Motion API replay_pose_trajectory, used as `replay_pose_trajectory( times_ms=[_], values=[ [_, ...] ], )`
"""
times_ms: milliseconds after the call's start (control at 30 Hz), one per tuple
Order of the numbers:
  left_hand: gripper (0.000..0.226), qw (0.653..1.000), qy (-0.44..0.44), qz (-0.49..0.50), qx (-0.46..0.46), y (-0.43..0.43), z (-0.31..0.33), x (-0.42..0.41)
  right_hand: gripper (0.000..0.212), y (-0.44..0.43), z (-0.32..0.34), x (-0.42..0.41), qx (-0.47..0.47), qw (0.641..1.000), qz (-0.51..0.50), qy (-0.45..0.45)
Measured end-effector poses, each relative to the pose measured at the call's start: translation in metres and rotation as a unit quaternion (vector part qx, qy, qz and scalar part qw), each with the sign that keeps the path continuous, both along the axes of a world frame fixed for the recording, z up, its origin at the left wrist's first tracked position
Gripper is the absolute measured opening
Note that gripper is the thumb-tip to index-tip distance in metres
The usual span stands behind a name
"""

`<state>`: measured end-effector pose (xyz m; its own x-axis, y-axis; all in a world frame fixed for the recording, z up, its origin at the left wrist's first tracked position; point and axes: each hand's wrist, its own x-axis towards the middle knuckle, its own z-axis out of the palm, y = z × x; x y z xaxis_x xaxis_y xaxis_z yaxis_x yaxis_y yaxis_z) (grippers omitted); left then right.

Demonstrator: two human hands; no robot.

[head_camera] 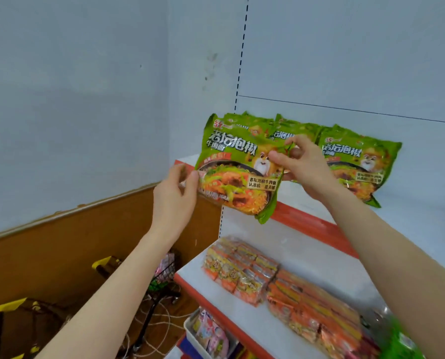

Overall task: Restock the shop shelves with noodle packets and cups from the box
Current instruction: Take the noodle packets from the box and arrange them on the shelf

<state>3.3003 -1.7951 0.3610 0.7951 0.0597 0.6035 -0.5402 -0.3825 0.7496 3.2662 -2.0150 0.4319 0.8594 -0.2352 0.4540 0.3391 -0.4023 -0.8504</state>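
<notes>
A green noodle packet [238, 167] is held upright at the left end of the top shelf [306, 216], its lower corner hanging past the shelf's orange front edge. My left hand [176, 200] pinches the packet's left edge. My right hand [300, 165] pinches its right edge near the top. Behind it stand more green packets [293, 132] leaning on the back panel, and another green packet [358, 167] stands to the right of my right hand.
The shelf below [327, 265] carries orange multipacks [244, 268] and more orange packs [317, 317] in a row. A white tray [205, 335] with pink packets sits lower down. A wire basket [164, 278] and yellow-handled items [14, 309] stand on the floor at left by a brown wall panel.
</notes>
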Motion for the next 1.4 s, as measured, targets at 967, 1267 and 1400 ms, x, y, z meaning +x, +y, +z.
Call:
replay_pose_trajectory(
  times_ms=[967,1267,1400],
  values=[
    [0.064,0.875,-0.047,-0.045,0.480,-0.105,-0.018,0.035,0.057,-0.108,0.016,0.077,-0.223,0.944,-0.239,0.043],
    [0.052,0.891,-0.101,-0.048,0.441,-0.059,-0.022,0.010,0.030,-0.037,0.026,0.057,-0.330,0.911,-0.247,-0.028],
    [0.042,0.895,-0.087,-0.050,0.434,-0.015,-0.037,-0.006,0.029,0.037,-0.002,0.061,-0.334,0.930,-0.149,-0.039]
  ],
)
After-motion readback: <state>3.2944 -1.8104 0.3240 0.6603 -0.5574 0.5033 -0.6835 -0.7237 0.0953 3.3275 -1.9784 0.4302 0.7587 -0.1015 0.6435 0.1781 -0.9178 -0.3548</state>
